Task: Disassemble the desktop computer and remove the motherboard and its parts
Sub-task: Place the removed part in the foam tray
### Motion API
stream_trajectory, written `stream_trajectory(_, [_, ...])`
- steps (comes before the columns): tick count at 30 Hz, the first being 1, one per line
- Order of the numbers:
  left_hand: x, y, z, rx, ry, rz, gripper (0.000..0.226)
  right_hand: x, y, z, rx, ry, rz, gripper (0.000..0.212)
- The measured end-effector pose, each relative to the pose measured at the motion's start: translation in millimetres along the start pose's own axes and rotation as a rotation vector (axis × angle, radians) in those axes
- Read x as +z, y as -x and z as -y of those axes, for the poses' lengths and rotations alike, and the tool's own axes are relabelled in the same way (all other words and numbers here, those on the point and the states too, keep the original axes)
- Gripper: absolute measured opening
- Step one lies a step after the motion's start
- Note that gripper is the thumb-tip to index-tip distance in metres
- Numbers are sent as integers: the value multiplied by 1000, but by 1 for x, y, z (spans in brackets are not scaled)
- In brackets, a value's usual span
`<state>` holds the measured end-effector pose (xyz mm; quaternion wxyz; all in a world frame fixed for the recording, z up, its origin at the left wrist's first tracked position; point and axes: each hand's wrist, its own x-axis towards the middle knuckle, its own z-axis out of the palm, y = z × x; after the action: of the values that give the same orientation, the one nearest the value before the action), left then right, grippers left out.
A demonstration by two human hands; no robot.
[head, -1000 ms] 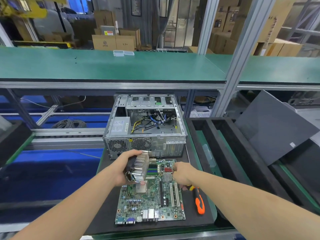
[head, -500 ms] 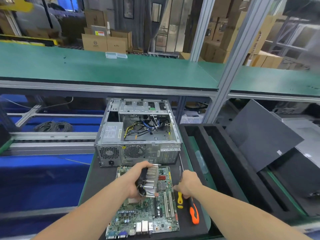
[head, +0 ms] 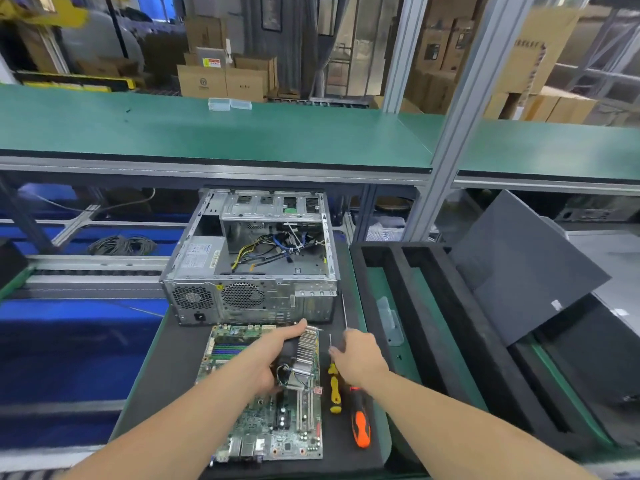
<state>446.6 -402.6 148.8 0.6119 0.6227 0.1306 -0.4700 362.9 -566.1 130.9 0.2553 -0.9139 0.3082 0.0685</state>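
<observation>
**Cooler in the left hand, tools under the right**

The left hand (head: 273, 358) has the finned cooler (head: 308, 351) in a firm grip, fingers curled over its far edge, and holds it tilted above the motherboard (head: 277, 424). The board lies flat on the black mat (head: 173, 375) beneath both forearms.

Just beside it, the right hand (head: 360, 358) sits knuckles-up over the shafts of two tools. One is a yellow-handled screwdriver (head: 334, 389), the other an orange-and-black screwdriver (head: 360, 424), both with handles pointing back toward the person. Whether the fingers pinch either shaft, I cannot tell.

Beyond both hands stands the open computer case (head: 249, 299). Inside it are a power supply (head: 201, 254) on the left-hand side and loose cables (head: 270, 251) strewn across the floor.

Out past the right hand is a black foam tray (head: 433, 306) with long slots. A clear plastic piece (head: 391, 320) lies in the nearest slot, and a grey panel (head: 519, 278) leans at the tray's far side.
</observation>
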Motion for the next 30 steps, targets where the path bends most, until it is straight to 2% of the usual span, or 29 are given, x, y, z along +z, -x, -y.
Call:
stream_trajectory(3, [33,1,1,17,13,52,61,-38,0,-11,-241,-166,-107,34])
stream_trajectory(5, [61,0,2,33,28,92,49,-67,0,-22,-433,-190,-16,41])
stream_trajectory(7, [95,-3,3,58,66,99,41,-92,2,-36,-547,-132,167,72])
stream_trajectory(8, [113,-6,3,71,85,90,35,-102,3,-46,-573,-56,227,87])
stream_trajectory(10, [150,-10,7,77,123,93,23,-117,4,-68,-610,115,215,105])
stream_trajectory(14, [222,-15,15,92,126,128,13,-149,-2,-116,-549,320,109,103])
stream_trajectory(18, [277,-25,18,113,95,76,36,-176,-18,-155,-477,496,185,100])
stream_trajectory(22, [311,-44,19,113,9,123,32,-187,-38,-188,-383,556,142,90])
stream_trajectory(24, [316,-57,25,149,-153,129,33,-184,-46,-205,-363,603,131,87])
stream_trajectory(27, [314,-74,43,232,-476,84,62,-170,-53,-231,-370,693,144,83])
stream_trajectory(30, [317,-89,66,274,-766,-148,91,-151,-58,-254,-365,730,174,85])
